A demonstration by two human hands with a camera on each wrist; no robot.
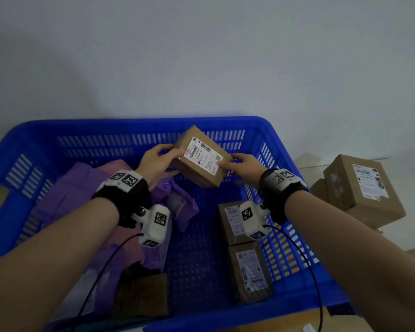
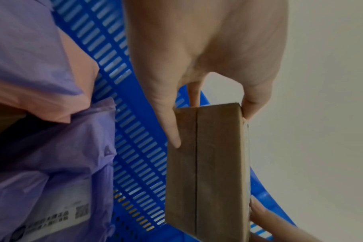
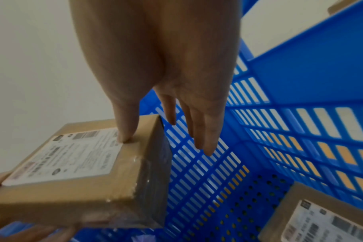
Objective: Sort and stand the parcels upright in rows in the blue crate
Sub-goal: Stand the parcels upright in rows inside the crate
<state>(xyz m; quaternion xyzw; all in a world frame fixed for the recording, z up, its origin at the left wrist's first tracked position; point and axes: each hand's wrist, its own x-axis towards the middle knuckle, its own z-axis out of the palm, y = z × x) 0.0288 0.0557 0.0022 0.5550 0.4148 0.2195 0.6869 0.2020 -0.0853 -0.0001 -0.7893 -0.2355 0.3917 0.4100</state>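
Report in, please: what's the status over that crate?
Left-hand grip pinches white-labelled brown cardboard parcel over blue plastic crate. Right-hand grip: thumb presses its label side. Purple plastic mailer bags below.

Parcel depot: labelled parcels [image 1: 359,185], blue crate [image 1: 134,122]

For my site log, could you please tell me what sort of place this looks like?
Likely a parcel sorting or mailroom corner: a blue crate holds labelled cardboard boxes and purple mailer bags, with more boxes stacked outside it.
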